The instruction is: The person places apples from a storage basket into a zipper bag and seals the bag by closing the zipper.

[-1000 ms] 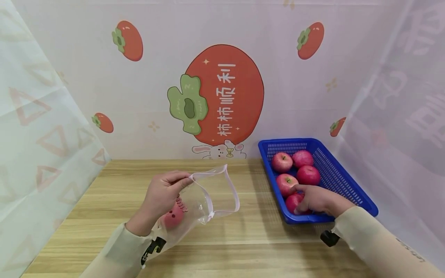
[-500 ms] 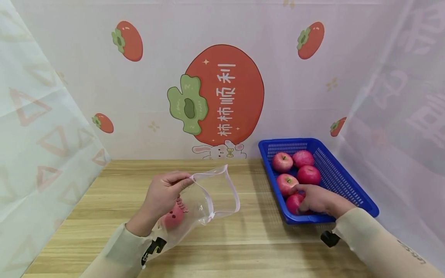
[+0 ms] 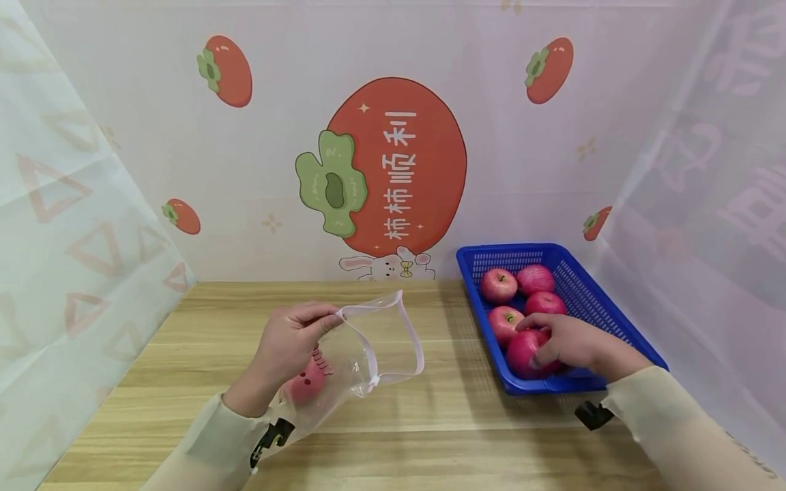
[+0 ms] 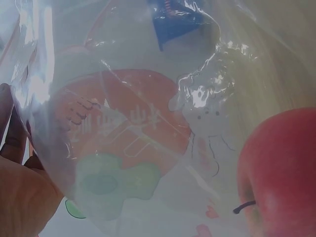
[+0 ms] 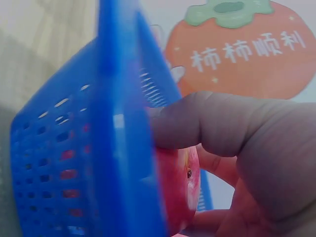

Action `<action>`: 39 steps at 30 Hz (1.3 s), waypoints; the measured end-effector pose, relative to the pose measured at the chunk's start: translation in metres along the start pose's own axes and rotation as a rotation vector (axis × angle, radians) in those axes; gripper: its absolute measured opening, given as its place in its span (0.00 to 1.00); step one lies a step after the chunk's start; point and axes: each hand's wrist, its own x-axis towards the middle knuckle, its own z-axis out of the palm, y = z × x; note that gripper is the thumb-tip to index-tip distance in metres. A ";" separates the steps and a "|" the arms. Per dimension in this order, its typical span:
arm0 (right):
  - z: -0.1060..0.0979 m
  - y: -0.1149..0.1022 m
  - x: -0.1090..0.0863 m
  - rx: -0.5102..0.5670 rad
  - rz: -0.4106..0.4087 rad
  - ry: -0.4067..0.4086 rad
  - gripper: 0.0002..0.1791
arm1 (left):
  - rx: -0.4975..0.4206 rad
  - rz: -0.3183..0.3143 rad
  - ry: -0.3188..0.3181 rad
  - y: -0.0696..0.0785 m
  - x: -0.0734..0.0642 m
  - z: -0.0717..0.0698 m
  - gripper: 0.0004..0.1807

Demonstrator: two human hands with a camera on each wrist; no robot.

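My left hand (image 3: 285, 351) pinches the rim of a clear zip bag (image 3: 389, 337) whose mouth gapes toward the right. Inside the bag lies one red apple (image 4: 284, 173), its stem showing in the left wrist view; in the head view a printed pattern overlaps it. At the right, my right hand (image 3: 574, 344) grips a red apple (image 3: 525, 354) at the near end of the blue basket (image 3: 510, 389). In the right wrist view the thumb (image 5: 192, 121) lies over that apple (image 5: 177, 190), with fingers on its far side; the basket rim partly hides it.
Several other apples sit in the basket, among them one at the back left (image 3: 499, 286) and one beside the held apple (image 3: 505, 324). The wooden table (image 3: 424, 429) meets a printed backdrop (image 3: 276, 136) behind, with white side walls left and right.
My right hand has raised the gripped apple slightly in the basket, and its forearm has shifted a little right. The left hand and the bag have stayed in place.
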 end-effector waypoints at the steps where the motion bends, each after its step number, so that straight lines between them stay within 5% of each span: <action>1: -0.002 0.000 -0.001 0.007 -0.011 0.002 0.34 | 0.003 0.002 -0.002 0.000 0.000 0.000 0.08; 4: -0.007 -0.003 -0.006 0.053 -0.028 0.021 0.36 | 0.006 0.007 -0.009 -0.001 0.000 0.000 0.08; 9: -0.009 -0.007 -0.008 0.318 -0.053 0.031 0.38 | 0.004 -0.001 -0.014 -0.001 -0.001 -0.001 0.08; 17: -0.003 -0.009 -0.004 0.685 -0.237 -0.034 0.33 | 0.007 0.001 -0.008 -0.001 -0.001 -0.002 0.05; 26: 0.018 -0.026 -0.002 1.002 -0.416 -0.244 0.32 | 0.001 -0.007 -0.005 0.001 -0.002 -0.002 0.05; 30: 0.028 -0.041 -0.002 1.044 -0.425 -0.268 0.32 | 0.002 -0.013 -0.005 0.003 -0.001 -0.002 0.06; 39: 0.053 -0.077 -0.002 0.928 -0.428 -0.166 0.33 | -0.005 -0.007 0.014 0.007 -0.001 -0.001 0.08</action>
